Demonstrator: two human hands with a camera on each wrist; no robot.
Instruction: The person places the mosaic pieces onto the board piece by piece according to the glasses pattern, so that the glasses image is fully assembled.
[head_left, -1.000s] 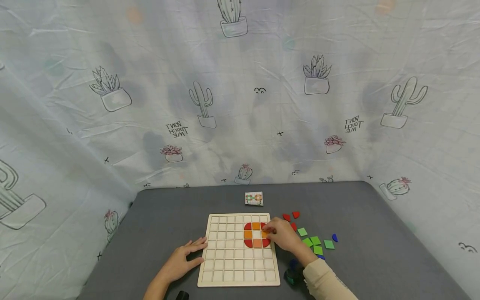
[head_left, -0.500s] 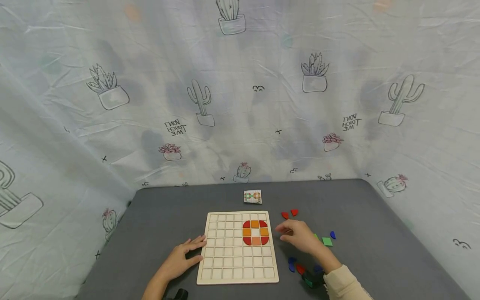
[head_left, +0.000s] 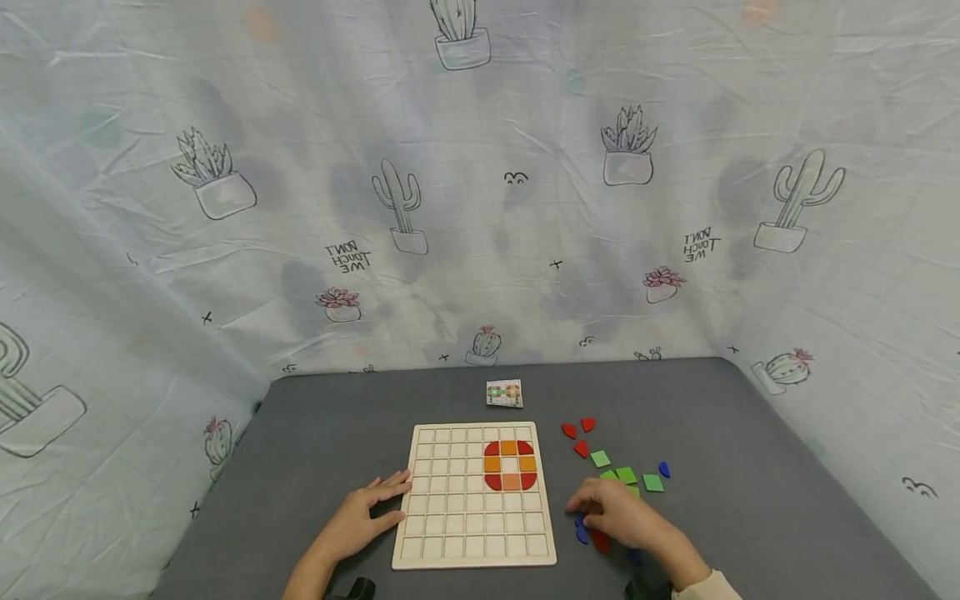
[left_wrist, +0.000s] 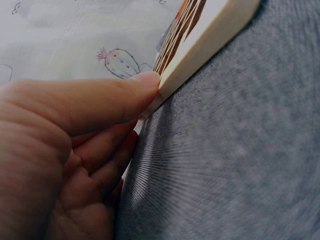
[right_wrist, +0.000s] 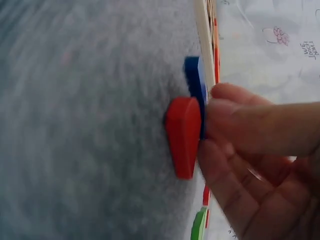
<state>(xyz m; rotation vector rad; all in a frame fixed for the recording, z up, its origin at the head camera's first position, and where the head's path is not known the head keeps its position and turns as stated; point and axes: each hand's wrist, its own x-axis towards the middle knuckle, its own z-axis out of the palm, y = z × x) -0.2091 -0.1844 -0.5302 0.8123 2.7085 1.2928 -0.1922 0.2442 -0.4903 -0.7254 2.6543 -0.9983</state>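
A pale wooden grid board (head_left: 450,525) lies on the table, with a ring of red (head_left: 492,482) and orange (head_left: 527,464) tiles set into its upper right cells. My left hand (head_left: 360,521) rests beside its left edge, thumb and fingertips touching the rim; the thumb (left_wrist: 110,97) shows against the side in the left wrist view. Right of the board, my right hand (head_left: 622,512) hovers with bent fingers over blue pieces (head_left: 581,532) and a red piece (head_left: 600,541). In the right wrist view, its fingertips are close by the blue piece (right_wrist: 194,75), behind the red piece (right_wrist: 183,137).
Several red pieces (head_left: 582,449) and green squares (head_left: 653,483) lie to the right of the board, with a blue piece (head_left: 664,470) farther right. A small printed pattern card (head_left: 504,393) lies behind the board. A patterned cloth (head_left: 480,208) hangs behind the table.
My right hand has let go of a tile at the ring's right side and moved right and nearer to me, over the blue and red pieces. The left hand has stayed at the board's edge.
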